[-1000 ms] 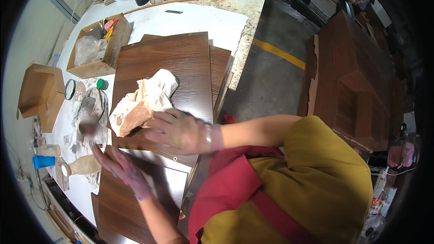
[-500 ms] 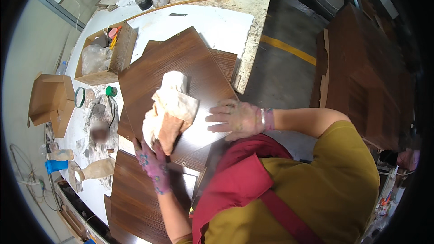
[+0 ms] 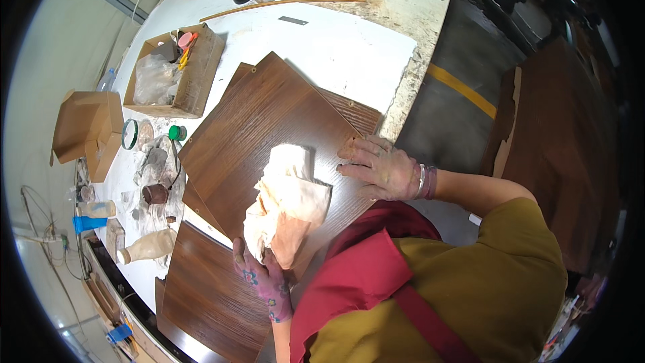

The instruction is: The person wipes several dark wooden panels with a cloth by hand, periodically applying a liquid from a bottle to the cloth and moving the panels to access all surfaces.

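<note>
A dark brown wood-grain panel [image 3: 248, 117] lies askew on other brown panels [image 3: 208, 289]. On it rests a crumpled whitish cloth [image 3: 295, 195] with a tan patch, lit brightly. My right hand [image 3: 390, 171], in a stained thin glove, lies with fingers spread on the panel's right edge. At the near-left edge of the panel is my left hand [image 3: 265, 279], in a purple flowered glove. Its fingers are apart, one touching or just beneath the cloth's near end; I cannot tell which. Neither hand visibly grips the cloth.
Left on the white bench [image 3: 349, 40] stand a carton of odds and ends [image 3: 201, 87], an open cardboard box [image 3: 87, 128], a green cap [image 3: 177, 132], a brown-topped pot [image 3: 155, 194] and a beige bottle [image 3: 149, 246]. A large brown stack [image 3: 557, 161] stands across the floor.
My view has shifted. The panel has turned slightly, its far corner swinging left against the bench. The cloth has come nearer to me, and both hands have moved along with the panel's edges.
</note>
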Tool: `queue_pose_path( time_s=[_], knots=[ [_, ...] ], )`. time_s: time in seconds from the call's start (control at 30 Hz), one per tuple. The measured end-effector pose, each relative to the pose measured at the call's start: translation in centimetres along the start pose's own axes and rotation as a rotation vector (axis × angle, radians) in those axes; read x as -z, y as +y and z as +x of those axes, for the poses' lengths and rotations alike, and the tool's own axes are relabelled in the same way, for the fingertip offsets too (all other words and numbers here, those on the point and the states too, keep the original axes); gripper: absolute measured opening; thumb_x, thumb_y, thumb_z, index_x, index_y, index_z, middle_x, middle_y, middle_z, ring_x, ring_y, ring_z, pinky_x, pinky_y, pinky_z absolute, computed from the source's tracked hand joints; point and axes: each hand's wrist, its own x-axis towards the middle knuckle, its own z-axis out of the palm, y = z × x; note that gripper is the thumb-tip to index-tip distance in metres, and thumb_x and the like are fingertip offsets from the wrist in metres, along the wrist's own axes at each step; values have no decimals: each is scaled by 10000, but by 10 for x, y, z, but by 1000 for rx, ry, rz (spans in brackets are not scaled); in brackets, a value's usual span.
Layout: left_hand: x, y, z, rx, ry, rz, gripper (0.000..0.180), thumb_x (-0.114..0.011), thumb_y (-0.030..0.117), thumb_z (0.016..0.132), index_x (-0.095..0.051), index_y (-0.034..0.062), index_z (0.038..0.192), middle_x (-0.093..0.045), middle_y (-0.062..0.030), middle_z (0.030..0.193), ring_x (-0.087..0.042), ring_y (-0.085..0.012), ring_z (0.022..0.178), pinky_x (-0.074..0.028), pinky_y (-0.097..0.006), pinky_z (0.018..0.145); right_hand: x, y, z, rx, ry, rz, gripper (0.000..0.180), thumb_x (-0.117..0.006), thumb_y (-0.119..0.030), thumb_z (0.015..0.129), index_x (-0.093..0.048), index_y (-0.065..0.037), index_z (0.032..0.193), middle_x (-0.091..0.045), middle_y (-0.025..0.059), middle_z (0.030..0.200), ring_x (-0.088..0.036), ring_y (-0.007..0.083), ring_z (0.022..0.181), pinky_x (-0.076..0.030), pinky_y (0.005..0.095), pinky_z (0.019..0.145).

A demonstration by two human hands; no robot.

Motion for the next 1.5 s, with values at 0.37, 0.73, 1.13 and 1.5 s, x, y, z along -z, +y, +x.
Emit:
queue_pose_path(
  time_s=[0.37, 0.73, 1.13, 1.5],
  knots=[
    [9, 1, 11, 276, 155, -264, 376, -513, 169, 957, -533, -13, 1286, -583, -176, 1183, -557, -283, 1096, -421, -373, 963, 27, 77, 31, 195, -17, 3, 505, -613, -352, 864, -546, -146, 1319, -478, 81, 1423, -442, 293, 1332, -368, 446, 1069],
    [-38, 41, 93, -222, 87, -58, 488, -593, 6, 825, -536, 13, 1309, -535, -241, 1265, -500, -413, 1193, -410, -481, 1013, 16, 2, 121, 382, -83, 40, 596, -525, -543, 889, -507, -191, 1370, -419, 98, 1470, -388, 348, 1344, -256, 550, 1115],
    [5, 0, 124, -228, -49, -585, 423, -604, 88, 867, -542, 17, 1279, -579, -213, 1225, -549, -351, 1134, -451, -449, 965, 30, -29, 156, 245, -337, 103, 591, -787, -298, 726, -586, -126, 1255, -521, 138, 1365, -465, 382, 1274, -338, 479, 1084],
    [45, -244, 211, 28, 56, 605, 156, -486, 94, 914, -601, 53, 1011, -647, -196, 1001, -665, -370, 871, -549, -466, 736, -13, -119, 258, 556, -15, 317, 283, -673, -117, 775, -635, -94, 1055, -644, 106, 1057, -613, 330, 975, -491, 443, 842]
  ],
)
